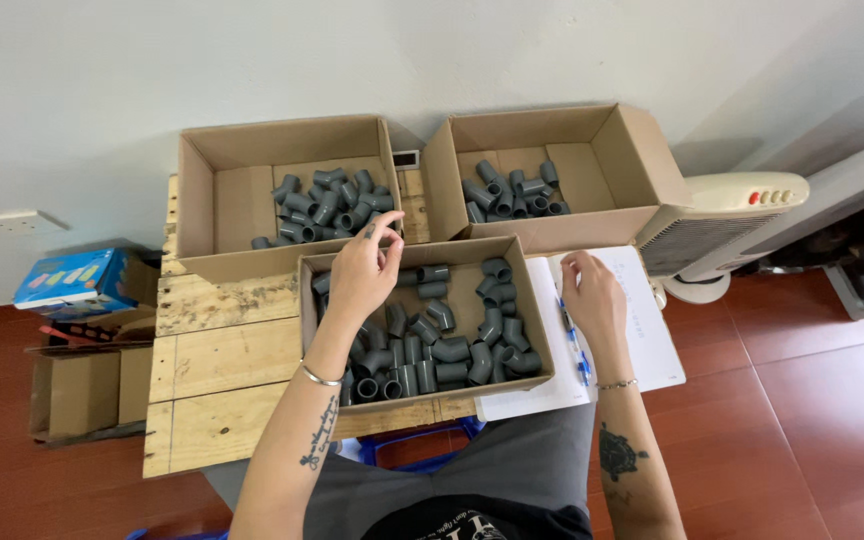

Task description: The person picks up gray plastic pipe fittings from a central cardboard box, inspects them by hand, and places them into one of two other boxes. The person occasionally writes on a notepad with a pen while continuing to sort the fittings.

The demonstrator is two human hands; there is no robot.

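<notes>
1. The left hand [362,272] is hovering over the far left corner of the near cardboard box [530,330], fingers pinched together around a small grey pipe elbow [371,231] that is barely showing at the fingertips.
2. The near box is sitting at the near edge of the wooden worktop [217,360] and is holding a loose heap of grey pipe fittings [432,352], piled thickest along its near wall.
3. The right hand [590,298] is resting, fingers loosely curled and gripping nothing, on a white notebook [652,330] just right of the near box, with a blue pen [574,345] lying at its near side.
4. Two more boxes are standing at the far side against the wall: the far left box [214,195] and the far right box [642,160], each holding fittings in one part and showing bare cardboard floor elsewhere.
5. The far boxes are touching the near box's far rim, leaving little gap between them.
6. Open worktop is lying to the left of the near box, running to the left edge.
7. A white fan heater [722,225] is standing on the floor at the right, close to the notebook's far corner.
</notes>
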